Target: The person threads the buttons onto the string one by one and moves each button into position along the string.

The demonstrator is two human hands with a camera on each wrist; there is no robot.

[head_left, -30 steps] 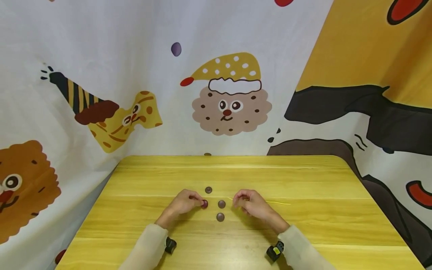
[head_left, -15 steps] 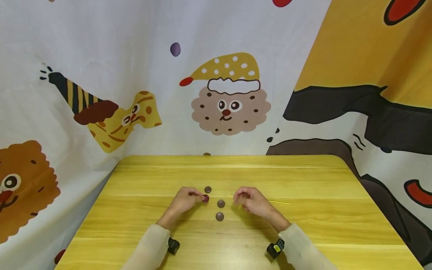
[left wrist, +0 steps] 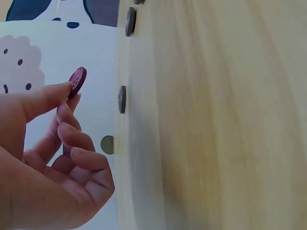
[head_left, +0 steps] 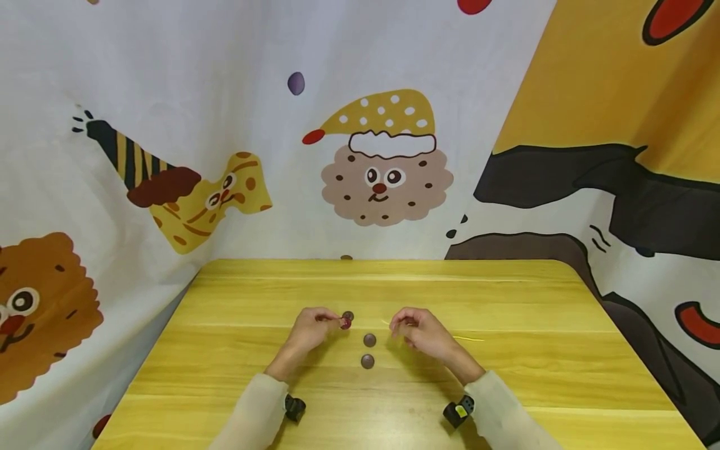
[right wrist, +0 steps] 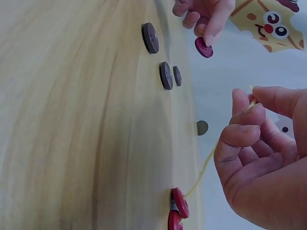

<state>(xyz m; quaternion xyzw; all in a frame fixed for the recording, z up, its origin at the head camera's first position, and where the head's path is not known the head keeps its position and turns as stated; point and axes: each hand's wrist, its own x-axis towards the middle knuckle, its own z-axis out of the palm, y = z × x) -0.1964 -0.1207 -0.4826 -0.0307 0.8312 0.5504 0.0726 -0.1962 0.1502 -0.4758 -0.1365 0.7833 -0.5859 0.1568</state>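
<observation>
Between thumb and fingertip, my left hand (head_left: 312, 328) pinches a maroon button (left wrist: 78, 82) by its edge, raised off the table. In the head view that button overlaps the farthest brown button (head_left: 349, 315). My right hand (head_left: 422, 331) pinches the end of a yellow string (right wrist: 207, 163), a short tip poking out past the fingertips. Lower in the right wrist view, the string runs down to two red buttons (right wrist: 180, 203) at the table surface; the right hand and forearm hide them in the head view. Two more brown buttons (head_left: 369, 340) lie between the hands.
The wooden table (head_left: 506, 300) has its far edge against a white curtain (head_left: 225, 62) printed with cartoon food. A length of string (head_left: 469, 339) lies on the wood right of the right wrist. Each wrist wears a small black camera (head_left: 458, 410).
My left hand has moved away from the body and slightly right, carrying the maroon button toward the farthest brown one. The right hand has shifted a little farther out, still pinching the string.
</observation>
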